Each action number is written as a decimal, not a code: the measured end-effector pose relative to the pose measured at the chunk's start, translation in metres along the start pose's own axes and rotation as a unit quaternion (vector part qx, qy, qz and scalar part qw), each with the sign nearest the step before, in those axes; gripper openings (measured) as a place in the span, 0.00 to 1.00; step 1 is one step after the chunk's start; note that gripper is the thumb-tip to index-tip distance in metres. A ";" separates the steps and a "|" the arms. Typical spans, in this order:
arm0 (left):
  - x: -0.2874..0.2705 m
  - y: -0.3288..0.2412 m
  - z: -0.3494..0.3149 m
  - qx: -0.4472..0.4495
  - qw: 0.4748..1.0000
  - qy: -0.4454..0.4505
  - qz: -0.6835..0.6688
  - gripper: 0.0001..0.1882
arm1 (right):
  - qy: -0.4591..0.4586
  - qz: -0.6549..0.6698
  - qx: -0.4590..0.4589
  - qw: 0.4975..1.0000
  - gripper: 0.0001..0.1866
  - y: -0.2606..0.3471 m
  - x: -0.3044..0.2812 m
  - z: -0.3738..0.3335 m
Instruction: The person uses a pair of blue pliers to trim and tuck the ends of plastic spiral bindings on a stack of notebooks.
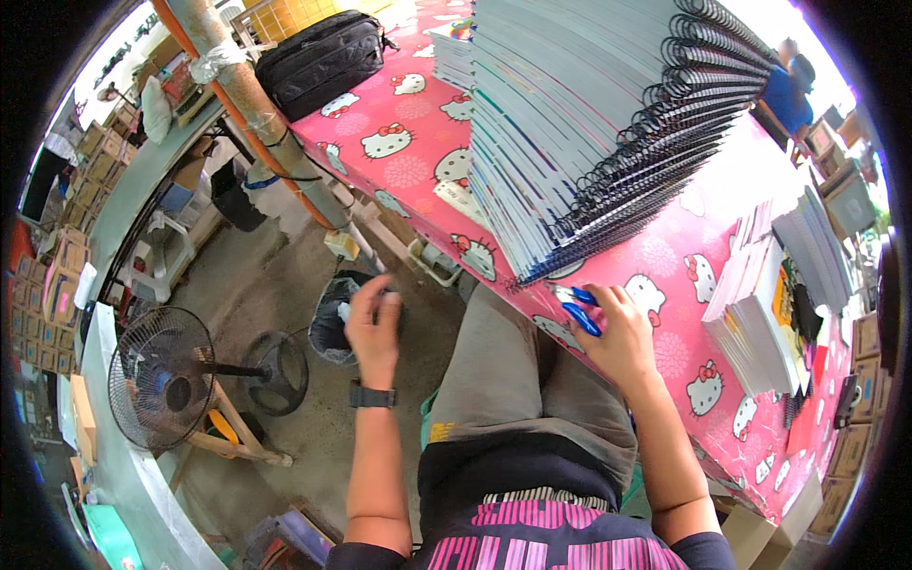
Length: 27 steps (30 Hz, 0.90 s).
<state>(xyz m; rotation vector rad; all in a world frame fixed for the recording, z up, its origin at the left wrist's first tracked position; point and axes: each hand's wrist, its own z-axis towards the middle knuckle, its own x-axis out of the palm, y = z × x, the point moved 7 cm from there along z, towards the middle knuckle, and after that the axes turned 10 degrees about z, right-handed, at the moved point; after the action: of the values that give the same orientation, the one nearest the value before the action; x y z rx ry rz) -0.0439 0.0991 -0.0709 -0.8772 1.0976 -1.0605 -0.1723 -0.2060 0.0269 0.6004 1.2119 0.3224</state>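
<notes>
**Wire-Bound Book Stack (570, 114) and Blue-Handled Pliers (582, 320)**

The table (380, 176) has a pink cover printed with white cartoon cats. The wire-bound book stack lies on it, pale edges fanned, black coils overlapping along the right side. The left hand (374, 328) is above a lined waste bin (330, 328), fingers bent and blurred; whether the tips meet cannot be determined. The right hand (617, 340) is clamped on the blue-handled pliers, handles spread, at the table edge beside the stack's near corner.

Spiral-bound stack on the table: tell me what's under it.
The pink patterned table cover shows around the edges of the spiral-bound stack; anything directly beneath the stack is hidden.
</notes>
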 end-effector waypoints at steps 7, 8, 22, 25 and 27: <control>0.109 -0.089 -0.023 0.132 0.978 0.156 -0.051 0.18 | 0.036 -0.057 -0.003 0.998 0.25 0.013 0.009 0.010; 0.113 -0.085 -0.023 0.104 0.980 0.157 -0.058 0.18 | 0.036 -0.066 -0.006 0.997 0.25 0.015 0.010 0.008; 0.121 -0.078 -0.028 0.027 0.983 0.137 -0.119 0.11 | 0.111 -0.076 0.073 0.988 0.19 0.010 0.017 0.011; 0.123 -0.062 -0.027 0.000 0.977 0.146 -0.158 0.11 | 0.133 -0.050 0.104 0.984 0.20 0.015 0.010 0.010; 0.128 -0.056 -0.028 -0.023 0.970 0.155 -0.188 0.12 | 0.078 -0.099 0.030 0.992 0.21 0.018 0.006 0.009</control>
<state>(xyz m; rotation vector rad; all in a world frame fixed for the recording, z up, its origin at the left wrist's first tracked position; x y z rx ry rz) -0.0701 -0.0402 -0.0583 -1.0032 1.2455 -1.5311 -0.1602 -0.1913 0.0348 0.5096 1.4242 0.1683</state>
